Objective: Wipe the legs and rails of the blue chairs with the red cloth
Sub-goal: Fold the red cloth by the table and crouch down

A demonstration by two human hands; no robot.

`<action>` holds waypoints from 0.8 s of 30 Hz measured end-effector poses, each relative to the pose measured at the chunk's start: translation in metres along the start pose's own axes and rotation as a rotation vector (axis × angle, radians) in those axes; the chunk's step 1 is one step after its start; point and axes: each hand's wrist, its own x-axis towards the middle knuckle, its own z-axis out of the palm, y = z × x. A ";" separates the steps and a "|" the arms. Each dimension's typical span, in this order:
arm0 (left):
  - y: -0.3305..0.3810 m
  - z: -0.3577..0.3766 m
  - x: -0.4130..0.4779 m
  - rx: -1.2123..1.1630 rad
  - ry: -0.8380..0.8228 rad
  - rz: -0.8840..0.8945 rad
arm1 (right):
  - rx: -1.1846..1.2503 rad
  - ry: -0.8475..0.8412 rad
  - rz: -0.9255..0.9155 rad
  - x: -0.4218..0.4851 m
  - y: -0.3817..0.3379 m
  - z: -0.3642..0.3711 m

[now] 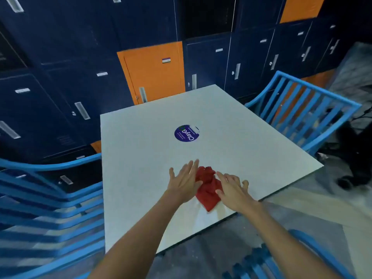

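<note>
Both hands reached over the near part of the table (145,150), flanking the cloth (208,188). The left hand (184,183) was spread flat, fingers straight and fanned, its inner edge lying against the left side of the cloth. The right hand (233,190) was also splayed wide, fingers slightly bent, its thumb side touching the cloth's right edge. Neither hand had closed on the fabric; whether the palms pressed the tabletop could not be told.

The cloth lay bunched in a crumpled heap on the table, near its near edge, between the 2 hands.

The table was pale and square, with a round purple sticker (186,133) near its middle. 3 blue slatted chairs stood around it: 1 at the left (50,208), 1 at the far right (308,113), and 1 at the near right (271,262), partly in view. Dark blue lockers (60,67) filled the far wall, with an orange door (153,71) among them.
</note>
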 end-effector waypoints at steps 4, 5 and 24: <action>0.010 0.028 0.019 -0.035 -0.061 -0.085 | 0.023 -0.002 0.012 0.009 0.001 0.019; 0.012 0.034 0.023 -0.055 -0.064 -0.092 | 0.027 -0.005 0.005 0.011 0.000 0.022; -0.012 0.043 -0.009 -0.485 0.093 -0.188 | 0.498 0.147 0.264 0.000 -0.027 0.048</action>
